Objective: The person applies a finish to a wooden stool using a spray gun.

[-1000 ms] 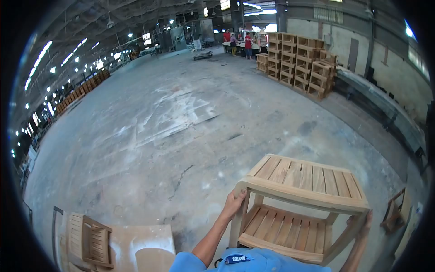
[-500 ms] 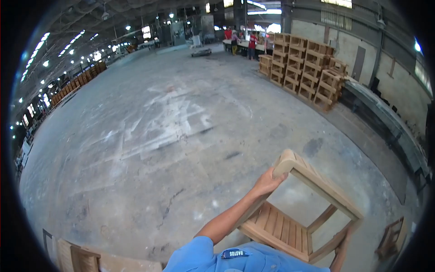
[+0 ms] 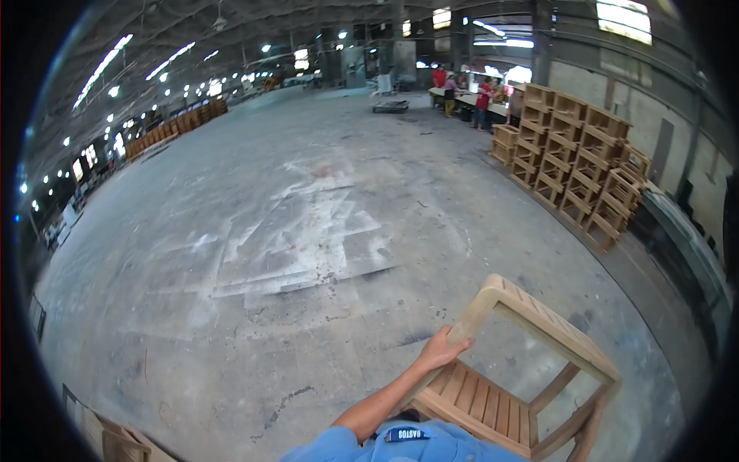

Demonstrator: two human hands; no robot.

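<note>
A slatted wooden side table (image 3: 553, 322) is held tilted in front of my body, off to the right of the view. It has a slatted top with rounded edges and a slatted lower shelf (image 3: 483, 402). My left hand (image 3: 444, 348) is closed round one leg, below the rounded corner of the top. Low on the right, my right hand (image 3: 590, 428) grips the opposite side of the frame; its fingers are only partly visible. Part of the shelf is cut off by my blue shirt (image 3: 385, 445).
Stacks of similar wooden tables (image 3: 573, 158) stand at the right, beside a long bench (image 3: 685, 231). People (image 3: 483, 100) are at a worktable further back. A low cart (image 3: 390, 106) sits on the concrete floor (image 3: 254, 208). Wooden pieces (image 3: 115, 440) lie at bottom left.
The view has swung left, so the stacks and people appear further right. The side table stays in both hands; my left hand sits slightly lower in view.
</note>
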